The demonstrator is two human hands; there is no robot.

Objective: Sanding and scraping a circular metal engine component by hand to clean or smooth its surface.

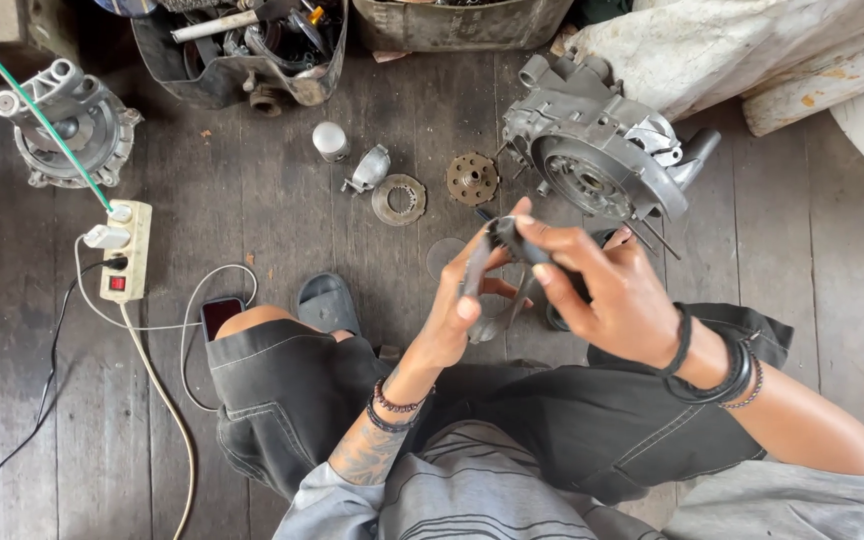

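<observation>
We pinch a dark metal part [505,240] between both hands, left hand [457,310] cupping below, right hand [607,290] closed on top, above our lap; an engine case [592,150] and gears [473,178] lie beyond on the wooden floor [272,220].

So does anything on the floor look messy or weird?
Yes. Engine parts lie scattered on the wooden floor: a rusty gear, a ring and a big engine casing tipped sideways. Both hands, left and right, hold a dark part.
</observation>
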